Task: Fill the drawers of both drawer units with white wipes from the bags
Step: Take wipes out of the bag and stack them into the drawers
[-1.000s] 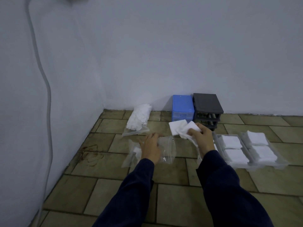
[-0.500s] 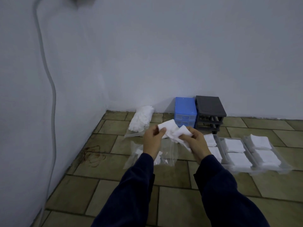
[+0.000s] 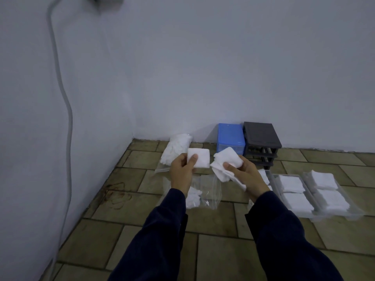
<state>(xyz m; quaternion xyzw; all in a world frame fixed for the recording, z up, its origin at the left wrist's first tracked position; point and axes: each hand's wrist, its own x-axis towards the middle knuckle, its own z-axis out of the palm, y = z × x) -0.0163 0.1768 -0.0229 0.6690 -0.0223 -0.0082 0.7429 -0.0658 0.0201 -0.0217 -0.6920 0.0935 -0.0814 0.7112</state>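
My left hand (image 3: 181,171) holds one folded white wipe (image 3: 199,160) upright in front of me. My right hand (image 3: 244,175) grips a small stack of white wipes (image 3: 227,161), with loose edges hanging below. Under my hands a nearly empty clear bag (image 3: 209,191) lies on the tiled floor with a few wipes inside. A fuller bag of wipes (image 3: 176,149) lies near the wall. A blue drawer unit (image 3: 230,136) and a dark grey drawer unit (image 3: 260,138) stand against the wall. Clear drawers (image 3: 345,212) with stacked wipes lie on the floor at right.
Two white walls meet in a corner at left. A grey cable (image 3: 68,122) runs down the left wall to the floor. The floor is brownish tile (image 3: 213,254).
My left hand left the bag on the floor, rose, and took one wipe off the stack in my right hand. The two hands have since drawn slightly apart.
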